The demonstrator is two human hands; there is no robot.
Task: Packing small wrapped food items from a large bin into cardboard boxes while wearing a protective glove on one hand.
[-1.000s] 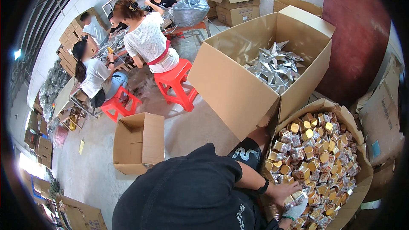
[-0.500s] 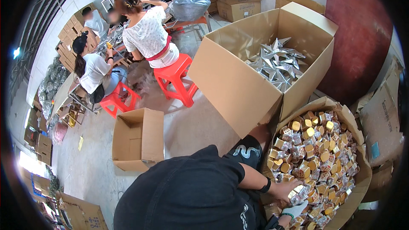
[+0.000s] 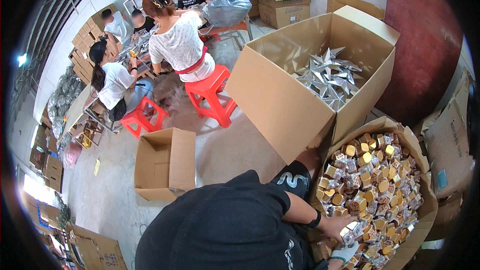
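A big open cardboard box at the lower right is filled with several small gold and patterned boxes. My left hand, bare with a black wristband, reaches into it and lies on the small boxes with its fingers apart. Just below it, my right hand in a white glove sits among the small boxes at the carton's near edge. Whether it grips one is hidden. My dark shirt fills the lower middle.
A large tilted carton behind holds silver star shapes. A small open carton stands on the concrete floor to the left. Several people sit on red stools at a work table at the back. More cartons stand along the walls.
My left hand has slid a little further into the small boxes. The gloved right hand has dropped slightly toward the carton's near edge. The view has tilted a bit.
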